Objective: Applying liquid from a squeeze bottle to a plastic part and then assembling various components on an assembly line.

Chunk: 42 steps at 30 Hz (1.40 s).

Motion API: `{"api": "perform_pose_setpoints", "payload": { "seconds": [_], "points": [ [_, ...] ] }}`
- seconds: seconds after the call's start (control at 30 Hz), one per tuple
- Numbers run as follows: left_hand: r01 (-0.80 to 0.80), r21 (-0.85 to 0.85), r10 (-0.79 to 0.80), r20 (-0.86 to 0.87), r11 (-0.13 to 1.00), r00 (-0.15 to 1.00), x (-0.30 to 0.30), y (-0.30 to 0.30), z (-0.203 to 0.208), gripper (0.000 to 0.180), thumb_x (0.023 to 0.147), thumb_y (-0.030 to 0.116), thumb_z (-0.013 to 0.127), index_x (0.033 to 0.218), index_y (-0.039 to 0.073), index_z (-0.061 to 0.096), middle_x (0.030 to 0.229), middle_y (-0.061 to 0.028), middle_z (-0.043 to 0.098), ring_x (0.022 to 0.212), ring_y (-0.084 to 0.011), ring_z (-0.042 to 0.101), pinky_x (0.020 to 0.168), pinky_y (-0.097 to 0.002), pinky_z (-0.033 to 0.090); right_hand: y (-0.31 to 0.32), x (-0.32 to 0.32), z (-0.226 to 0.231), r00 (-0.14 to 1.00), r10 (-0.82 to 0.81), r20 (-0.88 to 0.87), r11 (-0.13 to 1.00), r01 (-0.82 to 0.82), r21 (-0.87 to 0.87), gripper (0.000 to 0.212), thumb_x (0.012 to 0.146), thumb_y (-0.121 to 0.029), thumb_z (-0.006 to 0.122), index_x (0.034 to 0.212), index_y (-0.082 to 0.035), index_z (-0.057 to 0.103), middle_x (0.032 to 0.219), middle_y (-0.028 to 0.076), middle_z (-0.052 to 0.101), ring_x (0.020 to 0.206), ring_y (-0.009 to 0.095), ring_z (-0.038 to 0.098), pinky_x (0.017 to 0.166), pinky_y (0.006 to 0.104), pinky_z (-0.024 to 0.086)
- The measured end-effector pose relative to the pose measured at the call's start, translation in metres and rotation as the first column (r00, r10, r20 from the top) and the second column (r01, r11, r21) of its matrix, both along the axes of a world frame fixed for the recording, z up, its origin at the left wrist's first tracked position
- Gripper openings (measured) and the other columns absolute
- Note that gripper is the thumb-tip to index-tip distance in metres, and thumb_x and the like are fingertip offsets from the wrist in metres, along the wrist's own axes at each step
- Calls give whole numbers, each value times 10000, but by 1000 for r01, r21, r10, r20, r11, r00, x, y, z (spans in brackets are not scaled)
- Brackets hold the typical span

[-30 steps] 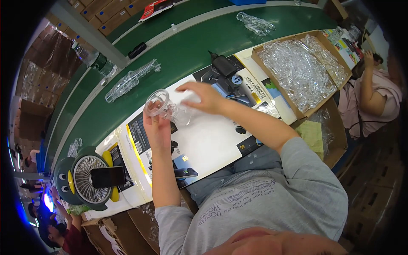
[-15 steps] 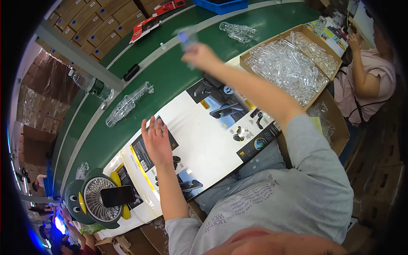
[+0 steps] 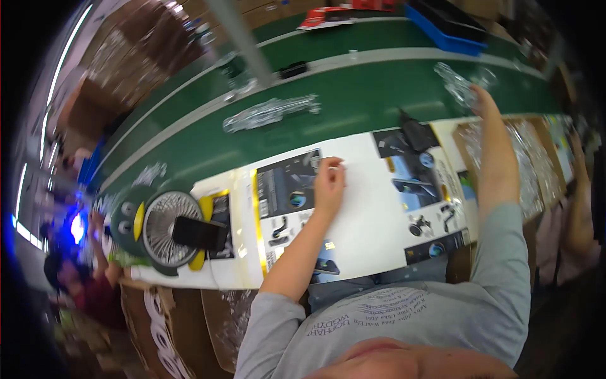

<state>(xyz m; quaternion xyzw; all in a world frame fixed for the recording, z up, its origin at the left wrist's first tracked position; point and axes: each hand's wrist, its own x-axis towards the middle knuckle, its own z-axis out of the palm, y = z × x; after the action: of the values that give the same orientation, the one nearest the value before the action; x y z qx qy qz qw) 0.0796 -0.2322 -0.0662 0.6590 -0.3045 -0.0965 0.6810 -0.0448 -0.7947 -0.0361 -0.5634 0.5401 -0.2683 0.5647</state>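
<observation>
My right hand (image 3: 481, 101) reaches out over the green belt (image 3: 372, 95) at the far right, touching or just beside clear plastic pieces (image 3: 456, 85). Blur hides its fingers, so I cannot tell whether it grips one. Curled loosely, my left hand (image 3: 330, 183) hovers over the middle of the white worktop (image 3: 363, 215), and nothing shows in it. Beyond that hand, another clear plastic piece (image 3: 271, 114) lies on the belt. A small black object (image 3: 415, 131) sits at the worktop's far edge, by a printed panel (image 3: 413, 180).
On the left stand a penguin-shaped fan (image 3: 167, 230) and a dark phone (image 3: 199, 234). A carton of clear plastic parts (image 3: 529, 164) is at right, partly behind my forearm. A blue tray (image 3: 445, 38) and a metal post (image 3: 237, 35) are at the back. Other people work at both sides.
The view has swung to the right. My right hand has carried a clear plastic piece across to the pieces on the belt. My left hand's spread fingers have curled in.
</observation>
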Motion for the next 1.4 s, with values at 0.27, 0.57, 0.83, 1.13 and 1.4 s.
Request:
{"api": "perform_pose_setpoints", "payload": {
  "seconds": [0.27,0.57,0.83,1.13,1.4],
  "points": [
    [-89,33,86,69,995,994,5,10,-6,92,878,109,487,937,38,485,700,-23,526,515,-49,457,468,-197,363,39,82,-31,923,3,384,992,-53,118,343,689,-353,681,884,-86,592,761,58,589,623,197,550,543,332,449],
    [46,17,-46,-14,999,999,4,-2,-8,104,889,125,464,864,54,536,657,5,514,532,-40,441,468,-186,375,182,66,6,720,280,635,912,-405,57,246,767,-345,633,913,-159,563,828,10,597,715,147,545,590,318,410],
    [40,-169,-100,-361,985,927,20,20,3,246,898,118,437,1082,-32,504,931,-119,588,857,-191,594,780,-273,481,412,53,-8,723,511,466,859,-451,-243,256,761,-134,654,974,-14,580,951,81,617,909,171,578,815,281,434],
    [-85,-425,-300,-753,901,585,34,37,14,689,879,471,413,1316,-20,208,1323,-200,299,1218,-306,346,1013,-418,307,447,32,4,440,804,-400,-131,-525,-841,445,550,-58,695,974,-124,574,1140,79,546,1113,247,471,1003,466,273],
    [-83,-582,-464,-719,809,517,48,47,16,551,864,501,399,1144,29,456,1091,-146,535,1027,-281,508,889,-464,416,462,24,17,300,748,-592,-391,-521,-759,478,542,-64,699,996,-151,576,1129,79,531,1119,259,458,1025,470,247]
  ]
}}
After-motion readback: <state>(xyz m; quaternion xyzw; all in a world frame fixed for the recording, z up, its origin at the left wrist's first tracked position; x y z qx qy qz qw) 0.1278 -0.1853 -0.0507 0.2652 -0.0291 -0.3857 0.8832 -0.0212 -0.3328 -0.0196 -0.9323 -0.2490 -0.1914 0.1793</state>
